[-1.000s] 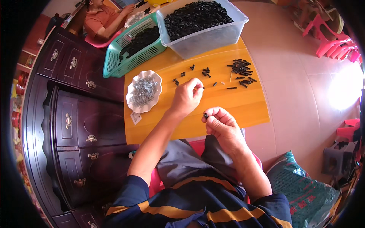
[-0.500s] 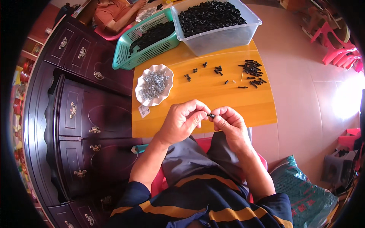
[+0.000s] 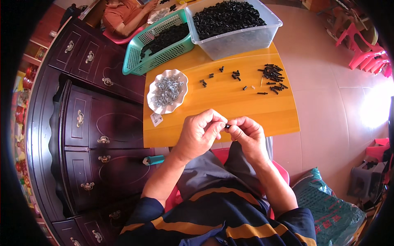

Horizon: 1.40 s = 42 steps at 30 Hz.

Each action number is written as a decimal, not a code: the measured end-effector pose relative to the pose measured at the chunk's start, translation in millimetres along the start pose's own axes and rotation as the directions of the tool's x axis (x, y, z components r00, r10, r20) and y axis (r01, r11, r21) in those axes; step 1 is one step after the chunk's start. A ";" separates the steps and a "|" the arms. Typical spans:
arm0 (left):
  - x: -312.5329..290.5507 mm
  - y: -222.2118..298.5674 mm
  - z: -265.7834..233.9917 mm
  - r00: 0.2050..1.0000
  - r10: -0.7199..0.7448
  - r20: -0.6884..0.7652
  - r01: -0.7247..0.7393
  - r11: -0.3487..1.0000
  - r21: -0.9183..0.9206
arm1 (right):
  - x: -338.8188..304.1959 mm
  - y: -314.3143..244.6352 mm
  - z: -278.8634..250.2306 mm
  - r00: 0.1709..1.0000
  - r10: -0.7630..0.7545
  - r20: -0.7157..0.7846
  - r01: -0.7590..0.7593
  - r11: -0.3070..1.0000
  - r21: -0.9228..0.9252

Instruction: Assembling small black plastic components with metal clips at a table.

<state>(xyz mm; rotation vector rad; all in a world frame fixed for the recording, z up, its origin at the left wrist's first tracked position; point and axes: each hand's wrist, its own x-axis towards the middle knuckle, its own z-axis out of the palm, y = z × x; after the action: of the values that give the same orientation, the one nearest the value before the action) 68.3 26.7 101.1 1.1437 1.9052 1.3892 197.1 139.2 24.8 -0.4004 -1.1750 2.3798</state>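
Note:
Both hands meet over the near edge of the yellow wooden table (image 3: pixel 197 132). Between their fingertips is a small black plastic part (image 3: pixel 227 126), mostly covered by the fingers. My left hand (image 3: pixel 202 130) pinches its left side with thumb and index finger; my right hand (image 3: pixel 248 135) pinches its right side. A white scalloped dish (image 3: pixel 151 98) of small silvery metal pieces (image 3: pixel 167 91) stands left of my hands. On the table's right lies a pile of black pin-like parts (image 3: pixel 272 74). Several short black pieces (image 3: pixel 236 75) are scattered in small groups at mid-table.
At the back stand a clear plastic bin (image 3: pixel 234 43) and a green perforated basket (image 3: pixel 164 55), both holding black parts. Dark wooden drawers (image 3: pixel 102 119) line the left. Another person (image 3: pixel 123 18) sits beyond the basket. A green plastic sack (image 3: pixel 324 205) lies at lower right.
My fingertips have closed further round the black part, so less of it shows. Both hands stay in nearly the same place; the table pieces lie unchanged.

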 end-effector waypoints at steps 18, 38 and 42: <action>-10.8 -6.2 14.0 0.990 -0.097 -0.103 0.071 0.970 -0.234 | -3.7 0.3 9.8 0.953 -0.293 -0.074 0.277 0.944 -0.177; -20.2 -12.5 11.9 0.985 -0.172 -0.032 0.139 0.880 -0.454 | -1.2 -6.8 0.1 0.999 -0.016 0.033 0.014 0.997 0.073; -20.1 -12.9 10.2 0.993 -0.119 0.009 0.110 0.890 -0.443 | -0.2 -6.7 -0.7 0.998 -0.015 0.055 0.007 0.991 0.134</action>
<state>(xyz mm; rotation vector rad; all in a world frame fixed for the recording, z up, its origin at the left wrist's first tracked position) 82.4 13.1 84.1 0.7833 1.5230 1.6586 199.4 143.1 29.7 -0.2836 -1.0305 2.4577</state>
